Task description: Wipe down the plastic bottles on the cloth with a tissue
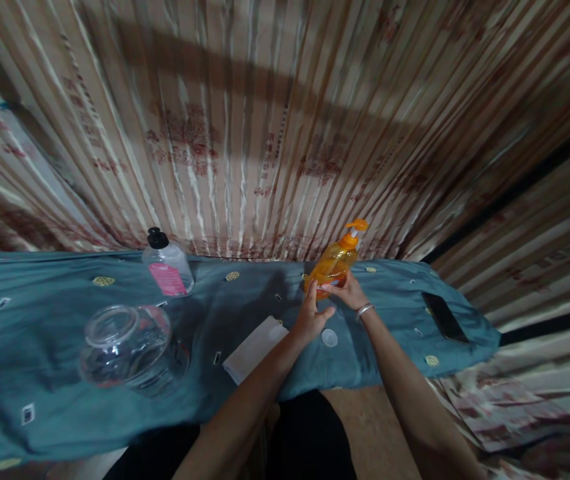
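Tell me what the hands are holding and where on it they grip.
Both hands, left hand and right hand, hold the orange pump bottle; the grip is around its lower body, near the base.

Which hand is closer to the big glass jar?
Left. The left hand is at the orange bottle, on the side toward the glass jar. The right hand holds the bottle's far side.
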The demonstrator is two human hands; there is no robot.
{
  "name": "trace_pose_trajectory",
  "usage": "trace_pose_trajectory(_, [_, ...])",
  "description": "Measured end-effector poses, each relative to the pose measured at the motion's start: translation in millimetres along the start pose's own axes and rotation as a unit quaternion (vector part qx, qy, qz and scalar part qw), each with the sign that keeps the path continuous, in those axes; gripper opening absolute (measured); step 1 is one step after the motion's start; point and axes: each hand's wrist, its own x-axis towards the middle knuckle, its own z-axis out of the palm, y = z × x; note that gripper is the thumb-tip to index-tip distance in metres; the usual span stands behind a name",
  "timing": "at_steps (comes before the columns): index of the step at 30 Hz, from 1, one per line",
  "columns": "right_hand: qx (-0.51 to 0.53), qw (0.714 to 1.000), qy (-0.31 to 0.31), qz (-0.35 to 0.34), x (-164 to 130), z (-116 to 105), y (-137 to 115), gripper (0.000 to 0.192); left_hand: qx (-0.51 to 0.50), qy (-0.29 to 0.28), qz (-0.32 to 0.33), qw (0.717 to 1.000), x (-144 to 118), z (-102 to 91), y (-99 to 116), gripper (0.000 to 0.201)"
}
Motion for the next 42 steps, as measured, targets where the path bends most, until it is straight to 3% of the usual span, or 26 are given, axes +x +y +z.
trace_pose_trajectory(3, [0.006,1.000,0.002,0.026,-4.8,4.0,-4.5,0.110,0.008,-0.010,-0.006,1.000,-24.1,-9.8,5.3,0.062])
trace_pose_trajectory(8, [0.011,1.000,0.025,0.001,-26.0,11.9,0.0,0.123,0.029,-0.005,-0.027,0.999,-84.8,-43.6,20.0,0.058])
trace_pose_trajectory(12, [-0.005,0.997,0.080,-0.006,-61.8,19.7,18.3,0.146,0.044,0.016,-0.049,0.998,-129.1,-74.8,32.9,0.053])
trace_pose_trajectory(14, [-0.028,0.994,0.102,0.000,-89.3,26.7,24.8,0.146,0.047,0.026,-0.059,0.997,-149.1,-90.3,37.6,0.051])
trace_pose_trajectory(19, [-0.092,0.994,0.064,-0.015,-168.0,56.7,18.7,0.103,0.049,0.045,-0.083,0.994,-193.1,-126.7,41.1,0.045])
trace_pose_trajectory(23, [-0.152,0.985,-0.021,-0.081,-198.3,90.4,1.8,0.070,0.050,0.056,-0.100,0.992,-208.9,-149.3,38.1,0.044])
trace_pose_trajectory(26, [-0.199,0.966,-0.107,-0.127,-193.4,119.8,-18.5,0.063,0.056,0.068,-0.108,0.990,-210.3,-161.7,36.2,0.046])
trace_pose_trajectory(30, [-0.283,0.910,-0.254,-0.165,-171.7,159.5,-53.6,0.068,0.063,0.094,-0.119,0.986,-213.3,-176.2,34.4,0.047])
trace_pose_trajectory(32, [-0.319,0.889,-0.288,-0.159,-161.3,174.9,-67.8,0.064,0.065,0.107,-0.123,0.984,-218.5,-183.6,33.7,0.048])
trace_pose_trajectory(37, [-0.343,0.889,-0.280,-0.115,-140.4,193.5,-83.1,0.030,0.079,0.129,-0.121,0.981,-232.3,-194.4,34.4,0.048])
trace_pose_trajectory(42, [-0.330,0.908,-0.243,-0.085,-135.2,197.5,-88.7,0.034,0.101,0.089,-0.107,0.985,-243.3,-189.6,34.7,0.047])
